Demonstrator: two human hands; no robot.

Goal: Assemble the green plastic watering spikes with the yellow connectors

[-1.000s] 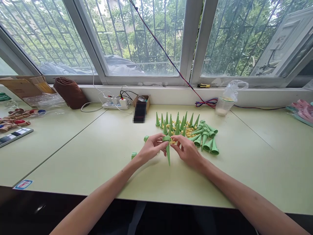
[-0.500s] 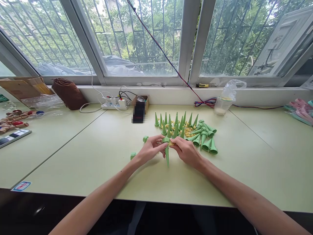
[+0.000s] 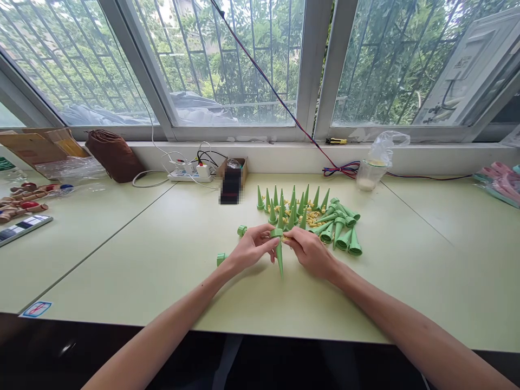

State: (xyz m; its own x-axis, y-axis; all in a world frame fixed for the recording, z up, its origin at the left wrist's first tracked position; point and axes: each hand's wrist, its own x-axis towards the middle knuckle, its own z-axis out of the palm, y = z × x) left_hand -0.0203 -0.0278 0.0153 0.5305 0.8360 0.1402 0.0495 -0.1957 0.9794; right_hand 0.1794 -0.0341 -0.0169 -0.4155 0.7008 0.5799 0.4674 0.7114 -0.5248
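A green plastic spike (image 3: 279,255) hangs tip-down over the tabletop (image 3: 325,314), gripped near its wide capped end by the left hand (image 3: 252,250). The right hand (image 3: 311,252) pinches a small yellow piece (image 3: 285,238) against its side. Beyond, upright green cones (image 3: 300,206) surround scattered yellow pieces (image 3: 313,219); loose cones (image 3: 343,239) lie rightward.

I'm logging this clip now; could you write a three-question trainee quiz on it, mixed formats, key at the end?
1. Which of the person's hands grips the held green cone, its tip pointing down?
2. True or false: the yellow-and-black tool lies on the window ledge.
3. What colour are the small pieces scattered among the upright green cones? A) red B) yellow C) blue

Key: 1. the left hand; 2. true; 3. B
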